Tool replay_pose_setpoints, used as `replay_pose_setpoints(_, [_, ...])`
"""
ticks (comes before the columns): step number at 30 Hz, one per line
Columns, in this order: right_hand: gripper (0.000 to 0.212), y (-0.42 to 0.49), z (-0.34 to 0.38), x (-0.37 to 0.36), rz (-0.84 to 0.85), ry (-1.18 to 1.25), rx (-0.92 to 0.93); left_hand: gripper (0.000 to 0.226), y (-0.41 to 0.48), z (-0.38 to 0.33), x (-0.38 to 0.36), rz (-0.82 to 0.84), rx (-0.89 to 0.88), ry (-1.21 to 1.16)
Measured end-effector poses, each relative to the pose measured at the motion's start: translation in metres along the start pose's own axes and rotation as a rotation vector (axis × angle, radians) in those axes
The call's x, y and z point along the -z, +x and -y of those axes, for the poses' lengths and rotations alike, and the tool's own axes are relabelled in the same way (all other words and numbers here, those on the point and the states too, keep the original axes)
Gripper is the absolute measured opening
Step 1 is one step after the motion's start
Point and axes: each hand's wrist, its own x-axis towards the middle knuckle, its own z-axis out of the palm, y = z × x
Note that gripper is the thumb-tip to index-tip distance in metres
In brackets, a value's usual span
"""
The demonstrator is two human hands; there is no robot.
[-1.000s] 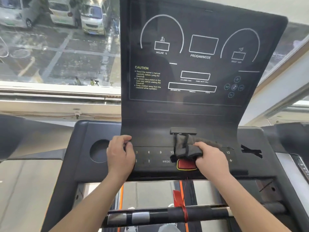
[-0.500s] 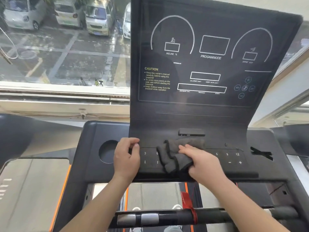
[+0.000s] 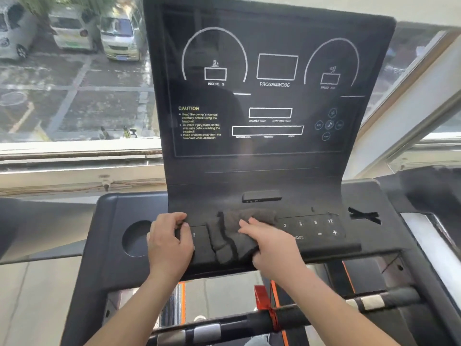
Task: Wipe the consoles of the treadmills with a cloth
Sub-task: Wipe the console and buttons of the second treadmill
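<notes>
The black treadmill console point(image 3: 269, 166) stands upright in front of me, with a flat button panel point(image 3: 321, 233) at its base. A dark grey cloth point(image 3: 224, 236) lies bunched in folds on the left half of that panel. My right hand point(image 3: 272, 245) lies over the cloth's right side, holding it and pressing it onto the panel. My left hand point(image 3: 169, 240) rests on the panel's left end, fingers bent, just left of the cloth and not touching it.
A round cup holder point(image 3: 134, 238) sits left of my left hand. A black handlebar point(image 3: 311, 313) with a red safety clip point(image 3: 264, 300) crosses below. Behind the console is a window point(image 3: 74, 83) over parked cars. Another treadmill's edge point(image 3: 429, 236) is at right.
My right hand has swept the cloth leftward across the button panel, from over the red stop button toward my left hand. The left hand has stayed in place.
</notes>
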Motion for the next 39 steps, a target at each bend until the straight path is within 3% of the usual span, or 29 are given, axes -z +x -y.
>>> replay_pose_setpoints(3, [0.061,-0.012,-0.048,0.021,-0.054,-0.015,-0.096,0.018,0.002,-0.014,-0.008,0.008,-0.027,0.188])
replay_pose_setpoints(8, [0.060,-0.021,-0.091,0.028,-0.160,0.070,-0.303,0.022,-0.016,-0.085,-0.056,0.215,-0.268,0.038])
replay_pose_setpoints(11, [0.063,-0.028,-0.099,0.016,-0.153,0.004,-0.175,0.024,-0.031,-0.113,-0.087,0.324,-0.366,-0.027])
replay_pose_setpoints(13, [0.053,-0.035,-0.116,0.021,-0.200,0.012,-0.065,0.023,-0.036,-0.121,-0.102,0.359,-0.427,-0.035])
replay_pose_setpoints(15, [0.047,-0.039,-0.138,0.033,-0.229,-0.020,0.003,0.021,-0.041,-0.129,-0.112,0.340,-0.455,-0.031])
replay_pose_setpoints(21, [0.068,-0.002,-0.186,0.064,-0.233,-0.056,-0.156,0.024,-0.057,-0.167,-0.133,0.299,-0.447,-0.013])
replay_pose_setpoints(27, [0.074,0.010,-0.198,0.063,-0.267,-0.109,0.002,0.028,-0.071,-0.186,-0.147,0.168,-0.431,0.040])
replay_pose_setpoints(31, [0.068,-0.008,-0.212,0.074,-0.138,-0.091,0.179,0.033,-0.084,-0.194,-0.164,0.191,-0.540,0.107])
replay_pose_setpoints(33, [0.077,-0.013,-0.224,0.091,0.021,0.095,0.204,0.054,-0.092,-0.202,-0.177,0.351,-0.618,0.179])
replay_pose_setpoints(35, [0.076,-0.015,-0.234,0.122,0.265,0.442,0.115,0.078,-0.092,-0.210,-0.191,0.498,-0.626,0.304])
replay_pose_setpoints(37, [0.054,-0.015,-0.247,0.146,0.154,0.731,-0.002,0.091,-0.087,-0.217,-0.203,0.551,-0.593,0.426])
replay_pose_setpoints(39, [0.029,-0.012,-0.256,0.151,-0.153,0.819,-0.194,0.090,-0.075,-0.223,-0.210,0.550,-0.609,0.534])
